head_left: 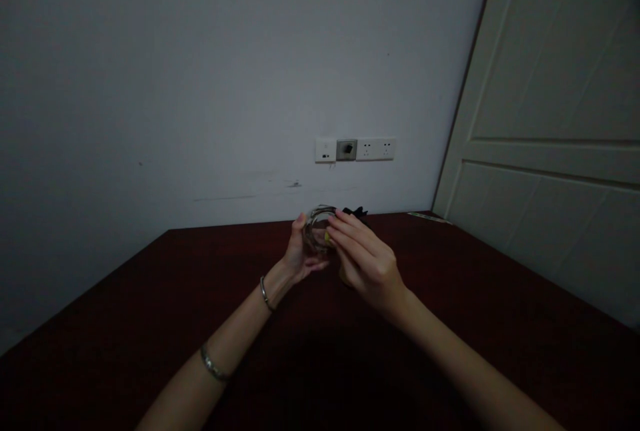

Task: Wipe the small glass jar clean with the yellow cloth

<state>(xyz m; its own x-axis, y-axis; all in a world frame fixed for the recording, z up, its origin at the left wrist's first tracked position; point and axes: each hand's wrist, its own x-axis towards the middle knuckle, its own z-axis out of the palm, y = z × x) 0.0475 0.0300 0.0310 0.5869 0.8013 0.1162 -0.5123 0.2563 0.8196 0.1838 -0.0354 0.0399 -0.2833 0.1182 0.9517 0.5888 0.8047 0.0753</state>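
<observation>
A clear, round vessel (311,236), which looks like a glass cup or jar, is tilted with its circular rim toward me. My left hand (297,254) grips it from the left, thumb up along its side and fingers beneath. My right hand (367,258) has its fingers bent together at the rim's right side. A small yellow piece (327,237) shows by those fingertips; its kind is unclear. Behind the right hand, a black object (356,212) is mostly hidden. Below that hand, the edge of a tan, rounded thing (345,277) peeks out.
The dark red tabletop (225,284) reaches back to a pale wall (225,84) with a row of sockets (375,149). At the right stands a white panelled door (550,98). A thin flat strip (429,217) lies at the table's back right corner. The light is dim.
</observation>
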